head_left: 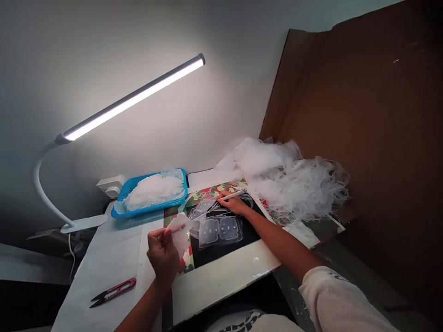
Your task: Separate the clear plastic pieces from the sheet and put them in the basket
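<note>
Counter (100, 263), white-topped: heap of clear plastic offcuts (297, 184); blue tray (127, 188) of white film; black mat (249, 235) under moulded clear film (218, 232). Left hand (163, 256): fingers pinched on a clear film piece (180, 235), light, limp, best held by its edge. Right hand (235, 206): fingers closed on a white pen (231, 195). Red-handled thread snips (112, 292).

A white short-sleeved top (341, 299) covers the right shoulder, its soft, loose sleeve marked with a faint grey print. A black patterned graphic (242, 323) shows on the white front. The left hand (164, 256) and right hand (233, 205) are bare.
</note>
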Action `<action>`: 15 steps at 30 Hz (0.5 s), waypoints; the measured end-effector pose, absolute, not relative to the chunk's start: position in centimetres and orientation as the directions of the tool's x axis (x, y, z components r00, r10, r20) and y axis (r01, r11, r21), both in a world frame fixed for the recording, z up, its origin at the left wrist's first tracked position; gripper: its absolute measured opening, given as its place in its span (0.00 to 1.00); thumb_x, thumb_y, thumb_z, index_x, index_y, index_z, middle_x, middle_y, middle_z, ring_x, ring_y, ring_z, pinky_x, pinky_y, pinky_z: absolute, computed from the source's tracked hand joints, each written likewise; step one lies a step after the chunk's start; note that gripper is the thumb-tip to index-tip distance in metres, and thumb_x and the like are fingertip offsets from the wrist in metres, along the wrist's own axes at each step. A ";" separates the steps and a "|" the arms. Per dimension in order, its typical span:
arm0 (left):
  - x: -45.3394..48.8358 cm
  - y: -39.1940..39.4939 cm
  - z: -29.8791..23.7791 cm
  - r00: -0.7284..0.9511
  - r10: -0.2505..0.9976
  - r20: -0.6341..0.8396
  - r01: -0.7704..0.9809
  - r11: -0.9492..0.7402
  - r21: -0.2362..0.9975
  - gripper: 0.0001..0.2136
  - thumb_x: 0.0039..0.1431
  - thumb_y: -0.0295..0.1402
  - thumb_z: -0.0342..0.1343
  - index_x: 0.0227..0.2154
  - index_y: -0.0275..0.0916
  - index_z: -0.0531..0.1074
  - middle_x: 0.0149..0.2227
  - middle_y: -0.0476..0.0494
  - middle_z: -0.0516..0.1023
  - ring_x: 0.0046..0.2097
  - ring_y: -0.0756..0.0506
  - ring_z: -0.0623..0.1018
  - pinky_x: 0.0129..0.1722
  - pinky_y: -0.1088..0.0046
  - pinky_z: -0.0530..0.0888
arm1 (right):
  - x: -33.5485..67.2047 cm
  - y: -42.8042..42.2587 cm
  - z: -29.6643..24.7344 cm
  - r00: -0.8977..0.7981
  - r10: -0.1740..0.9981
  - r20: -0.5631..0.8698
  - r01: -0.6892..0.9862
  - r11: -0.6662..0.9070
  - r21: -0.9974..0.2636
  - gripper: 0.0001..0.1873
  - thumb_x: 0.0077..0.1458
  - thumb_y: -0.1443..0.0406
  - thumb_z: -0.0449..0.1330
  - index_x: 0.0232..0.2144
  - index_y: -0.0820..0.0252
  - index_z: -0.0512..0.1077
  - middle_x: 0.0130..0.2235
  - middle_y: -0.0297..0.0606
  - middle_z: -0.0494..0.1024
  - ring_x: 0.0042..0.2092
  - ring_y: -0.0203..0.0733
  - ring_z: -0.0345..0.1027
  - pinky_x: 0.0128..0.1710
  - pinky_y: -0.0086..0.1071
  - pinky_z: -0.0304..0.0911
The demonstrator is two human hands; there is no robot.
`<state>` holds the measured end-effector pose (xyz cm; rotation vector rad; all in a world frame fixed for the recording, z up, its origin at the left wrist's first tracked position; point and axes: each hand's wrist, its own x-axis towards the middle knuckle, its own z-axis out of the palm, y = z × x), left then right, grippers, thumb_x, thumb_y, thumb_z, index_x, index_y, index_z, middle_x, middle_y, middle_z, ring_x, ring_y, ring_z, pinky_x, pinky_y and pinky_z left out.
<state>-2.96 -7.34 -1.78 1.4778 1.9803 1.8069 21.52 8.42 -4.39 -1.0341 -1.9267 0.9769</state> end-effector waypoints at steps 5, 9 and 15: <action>-3.7 -7.8 -0.8 -0.567 0.667 0.484 0.544 -0.138 0.828 0.09 0.63 0.41 0.51 0.35 0.40 0.64 0.31 0.47 0.78 0.33 0.46 0.77 0.31 0.74 0.70 | 21.4 8.4 -4.3 -0.403 0.877 0.263 0.341 0.411 -0.846 0.09 0.54 0.59 0.54 0.26 0.57 0.65 0.31 0.34 0.73 0.34 0.40 0.64 0.37 0.32 0.57; -4.6 -8.3 -0.9 -0.613 0.663 0.429 0.509 -0.085 0.857 0.09 0.64 0.40 0.50 0.35 0.40 0.64 0.28 0.49 0.76 0.33 0.47 0.76 0.34 0.74 0.69 | 21.5 8.4 -4.5 -0.401 0.872 0.280 0.342 0.426 -0.838 0.10 0.54 0.58 0.54 0.26 0.57 0.65 0.31 0.35 0.72 0.34 0.41 0.64 0.37 0.33 0.57; -3.7 -8.5 -1.0 -0.538 0.823 0.182 0.283 -0.027 0.959 0.11 0.62 0.45 0.49 0.35 0.42 0.62 0.24 0.54 0.69 0.23 0.50 0.70 0.25 0.77 0.66 | 21.5 8.1 -4.1 -0.394 0.874 0.286 0.311 0.419 -0.853 0.11 0.53 0.57 0.55 0.25 0.56 0.64 0.31 0.34 0.73 0.35 0.41 0.65 0.38 0.33 0.59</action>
